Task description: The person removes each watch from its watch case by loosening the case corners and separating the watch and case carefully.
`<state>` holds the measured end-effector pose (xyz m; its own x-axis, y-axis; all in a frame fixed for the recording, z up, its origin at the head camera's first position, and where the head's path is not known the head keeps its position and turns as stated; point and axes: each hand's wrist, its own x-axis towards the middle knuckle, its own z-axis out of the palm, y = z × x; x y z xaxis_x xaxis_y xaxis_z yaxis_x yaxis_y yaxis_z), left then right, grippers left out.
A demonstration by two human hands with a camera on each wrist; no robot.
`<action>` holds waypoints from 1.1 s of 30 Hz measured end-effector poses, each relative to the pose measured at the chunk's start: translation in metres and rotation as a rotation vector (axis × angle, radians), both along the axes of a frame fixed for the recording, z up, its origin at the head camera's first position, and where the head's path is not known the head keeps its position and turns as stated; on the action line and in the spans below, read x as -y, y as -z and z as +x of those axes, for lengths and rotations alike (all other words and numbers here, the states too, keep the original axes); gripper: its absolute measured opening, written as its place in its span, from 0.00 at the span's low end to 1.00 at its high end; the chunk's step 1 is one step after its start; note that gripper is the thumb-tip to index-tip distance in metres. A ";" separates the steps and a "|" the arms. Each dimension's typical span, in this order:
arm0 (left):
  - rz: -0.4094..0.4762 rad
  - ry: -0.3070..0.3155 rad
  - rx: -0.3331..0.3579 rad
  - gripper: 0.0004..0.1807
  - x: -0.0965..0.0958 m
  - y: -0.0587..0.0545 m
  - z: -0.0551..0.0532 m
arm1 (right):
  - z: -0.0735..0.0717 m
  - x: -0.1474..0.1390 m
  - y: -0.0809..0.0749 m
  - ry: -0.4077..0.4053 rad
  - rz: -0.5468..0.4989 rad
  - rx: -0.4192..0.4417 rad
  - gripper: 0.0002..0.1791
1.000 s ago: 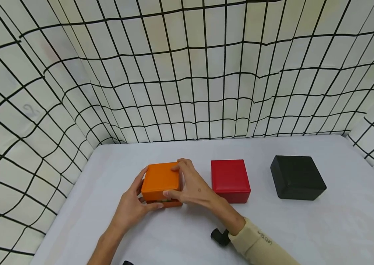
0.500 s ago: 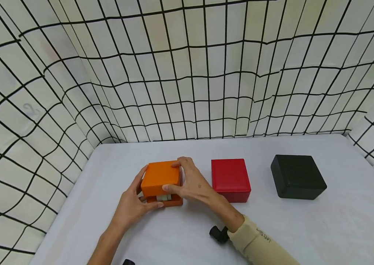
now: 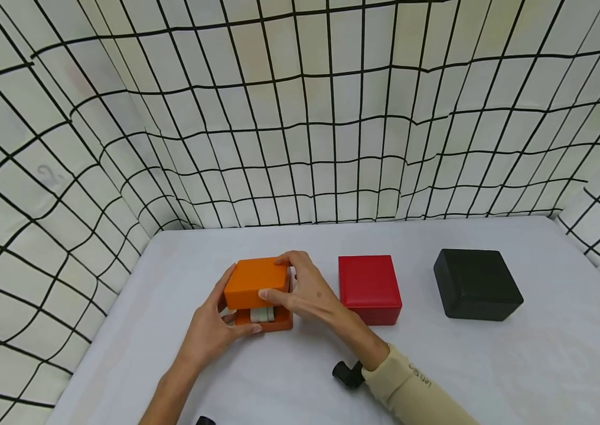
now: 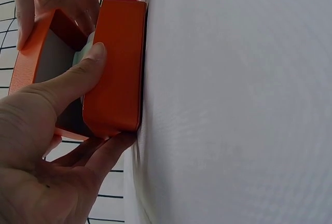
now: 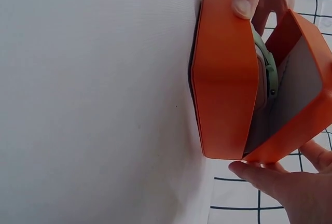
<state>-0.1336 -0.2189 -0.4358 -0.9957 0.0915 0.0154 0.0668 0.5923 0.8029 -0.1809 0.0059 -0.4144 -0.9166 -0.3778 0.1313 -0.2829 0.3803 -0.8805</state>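
Observation:
An orange watch box stands partly open on the left of the white-covered table, its lid (image 3: 256,283) raised at the front above its base (image 3: 283,321). In the gap a pale green watch (image 5: 271,68) shows, most of it hidden under the lid. My left hand (image 3: 212,330) grips the base, its thumb on the front wall (image 4: 116,68) and fingers around the left side. With thumb at the front and fingers at the far edge, my right hand (image 3: 307,295) holds the lid by its right side.
To the right stand a closed red box (image 3: 369,286) and a closed black box (image 3: 478,283). A small black object (image 3: 346,375) shows beside the right cuff. White walls with black netting (image 3: 332,124) close off the back and sides of the table (image 3: 560,354).
The right hand has lifted the lid's front edge, widening the gap so that the pale watch inside came into sight. The left hand has kept its hold on the base.

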 end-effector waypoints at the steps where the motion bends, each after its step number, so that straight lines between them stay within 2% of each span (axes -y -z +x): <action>1: -0.001 -0.001 0.002 0.69 0.000 0.000 0.000 | 0.000 0.000 0.000 -0.001 -0.001 0.000 0.35; 7: -0.015 -0.010 0.008 0.69 0.001 0.000 -0.001 | -0.002 0.001 -0.004 0.009 -0.008 0.024 0.35; 16: 0.012 -0.010 0.017 0.71 0.002 0.002 0.000 | -0.003 0.002 -0.008 0.032 -0.003 0.076 0.35; 23: 0.016 -0.022 0.038 0.70 0.002 0.001 0.001 | -0.005 0.004 -0.011 0.046 0.015 0.084 0.34; 33: 0.024 -0.027 0.058 0.65 0.002 0.000 0.000 | -0.006 0.004 -0.015 0.065 0.018 0.097 0.32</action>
<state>-0.1338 -0.2207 -0.4361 -0.9971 0.0645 -0.0406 0.0039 0.5739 0.8189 -0.1870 0.0020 -0.3997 -0.9473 -0.3186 0.0343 -0.1707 0.4111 -0.8955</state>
